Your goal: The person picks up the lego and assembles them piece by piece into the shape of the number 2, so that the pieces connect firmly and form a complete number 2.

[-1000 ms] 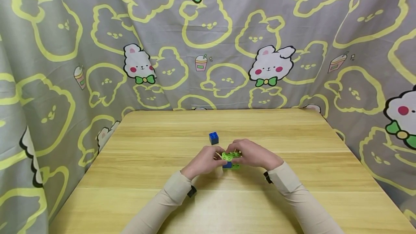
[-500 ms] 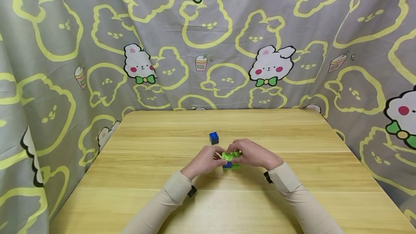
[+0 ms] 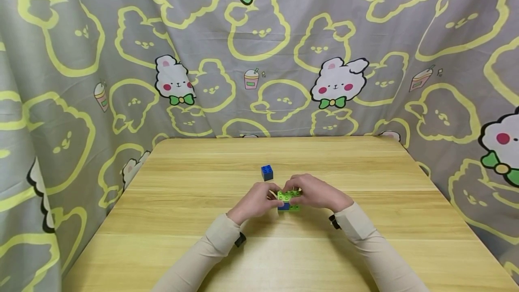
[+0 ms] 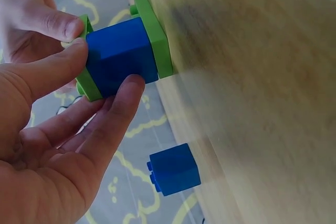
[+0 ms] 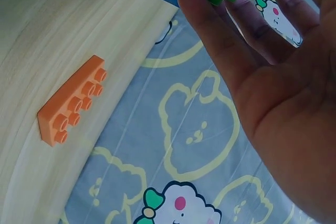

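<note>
1. Behind the wooden table [image 3: 182,193], a patterned curtain [image 3: 284,39] is hung.
2. By the left hand [image 3: 256,199], the stack [image 4: 123,53] is held in a narrow grip at its side; by the right hand [image 3: 315,193], the upper green brick [image 3: 286,197] is pinched.
3. At the table's middle, the stack is built from that brick, a middle blue block [image 4: 118,53] and a lower green brick [image 4: 157,40], whose bare studs are seen right of the blue.
4. Apparently the upper brick is being seated; next, an even press is called for, lest its unsupported end be tipped.
5. Near the right hand, an orange brick [image 5: 72,100] is left untouched.
6. Beyond the stack, a loose blue block [image 3: 267,172] is placed studs up.
</note>
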The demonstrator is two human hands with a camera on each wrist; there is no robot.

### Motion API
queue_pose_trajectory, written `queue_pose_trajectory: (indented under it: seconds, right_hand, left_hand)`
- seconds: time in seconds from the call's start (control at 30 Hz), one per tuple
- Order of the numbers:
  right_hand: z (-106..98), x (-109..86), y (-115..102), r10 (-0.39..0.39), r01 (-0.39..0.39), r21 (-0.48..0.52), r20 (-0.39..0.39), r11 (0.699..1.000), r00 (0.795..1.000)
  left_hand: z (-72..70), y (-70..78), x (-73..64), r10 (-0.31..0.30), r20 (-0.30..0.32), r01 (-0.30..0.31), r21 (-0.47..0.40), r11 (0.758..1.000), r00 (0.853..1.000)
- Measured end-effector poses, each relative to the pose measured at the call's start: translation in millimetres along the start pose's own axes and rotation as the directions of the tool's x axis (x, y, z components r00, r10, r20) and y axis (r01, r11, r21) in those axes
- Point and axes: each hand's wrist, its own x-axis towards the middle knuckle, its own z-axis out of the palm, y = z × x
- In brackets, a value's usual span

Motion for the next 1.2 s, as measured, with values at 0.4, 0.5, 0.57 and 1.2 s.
queue_pose_trajectory:
  seconds: [0.4,0.5,0.57,1.2]
  right_hand:
    - [1.6,-1.1,-0.4,0.006,-0.006,0.003,-0.002,1.000,1.000]
    - [0.9,-1.4,-0.8,0.007,-0.007,0.009,0.002,1.000,1.000]
    - [0.6,-1.4,-0.1,0.008,-0.008,0.012,0.006,1.000,1.000]
    - [0.6,-0.8,0.1,0.008,-0.008,0.014,0.000,1.000,1.000]
  left_hand:
    - [1.9,-1.8,0.7,0.003,-0.001,-0.003,-0.003,1.000,1.000]
    - [1.6,-1.6,0.4,0.004,-0.001,-0.004,-0.001,1.000,1.000]
    - [1.4,-1.5,0.3,0.005,0.002,-0.005,0.002,1.000,1.000]
    - [1.3,-2.1,0.6,0.008,-0.004,-0.008,-0.006,1.000,1.000]
